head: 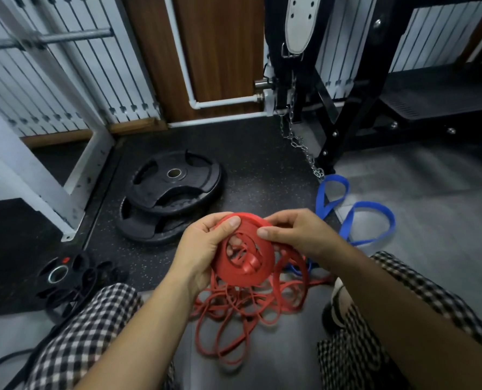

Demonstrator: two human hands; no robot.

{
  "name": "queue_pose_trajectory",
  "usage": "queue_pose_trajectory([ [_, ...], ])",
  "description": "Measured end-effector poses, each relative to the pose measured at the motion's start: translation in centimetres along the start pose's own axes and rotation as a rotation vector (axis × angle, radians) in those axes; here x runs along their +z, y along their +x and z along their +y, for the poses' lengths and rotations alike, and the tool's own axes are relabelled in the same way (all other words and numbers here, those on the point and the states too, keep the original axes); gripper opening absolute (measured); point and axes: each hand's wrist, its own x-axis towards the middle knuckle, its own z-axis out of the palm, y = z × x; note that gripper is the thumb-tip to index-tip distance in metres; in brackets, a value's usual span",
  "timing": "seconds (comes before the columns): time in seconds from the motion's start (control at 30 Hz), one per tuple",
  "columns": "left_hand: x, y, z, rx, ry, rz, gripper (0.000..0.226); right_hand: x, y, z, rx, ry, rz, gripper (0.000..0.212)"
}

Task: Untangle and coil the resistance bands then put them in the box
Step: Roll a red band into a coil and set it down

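Resting a loose red tangle (pixel 234 313) on the floor between the checked trouser legs, nearest. Holding the red band coil (pixel 245 257) just above that tangle, strands trailing down into it. Clasping the coil's left rim with the left grip (pixel 203 249), thumb on top, fingers through the middle. Pinching the right rim with the right grip (pixel 298 235). Farther out on the floor: blue band (pixel 355 218) right, stacked weight plates (pixel 172 192) left, chain (pixel 298 142) behind.
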Motion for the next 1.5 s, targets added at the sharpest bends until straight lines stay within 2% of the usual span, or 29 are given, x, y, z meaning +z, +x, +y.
queue_pose_trajectory([
  [0.17, -0.7, 0.8, 0.0, 0.032, 0.037, 0.053, 0.008, -0.2, 0.5, -0.4, -0.009, -0.017, 0.015, 0.005],
  [0.3, -0.8, 1.3, -0.3, 0.015, 0.033, 0.065, 0.008, 0.0, 0.8, 0.5, 0.025, 0.075, -0.010, 0.011],
  [0.4, -0.6, 2.0, -0.4, -0.001, 0.036, 0.066, 0.008, -0.5, 1.5, 1.2, 0.026, 0.036, -0.004, 0.014],
  [0.87, -1.0, 3.4, -0.7, 0.000, 0.120, -0.034, 0.009, -2.0, 2.4, 2.3, 0.025, 0.119, -0.065, 0.007],
  [0.97, -0.9, 3.6, -0.7, 0.001, 0.126, -0.042, 0.009, -2.2, 2.5, 2.7, 0.005, 0.116, -0.062, 0.016],
  [1.07, -1.1, 3.9, -0.7, 0.031, 0.196, -0.057, 0.007, -2.0, 2.4, 2.9, -0.022, -0.028, -0.098, 0.017],
  [1.13, -1.1, 4.0, -0.8, 0.038, 0.211, -0.062, 0.007, -2.2, 2.4, 2.8, -0.082, -0.222, -0.070, 0.012],
  [1.2, -1.0, 3.9, -0.9, 0.033, 0.201, -0.067, 0.007, -2.5, 2.5, 2.8, -0.106, -0.291, -0.026, 0.010],
  [1.37, -0.7, 3.8, -1.2, 0.085, 0.163, 0.003, 0.008, -1.7, 2.0, 2.7, -0.021, 0.067, -0.073, 0.017],
  [1.5, -0.5, 3.8, -0.9, 0.102, 0.089, 0.059, 0.008, -1.3, 1.9, 3.0, -0.025, 0.168, -0.048, 0.021],
])
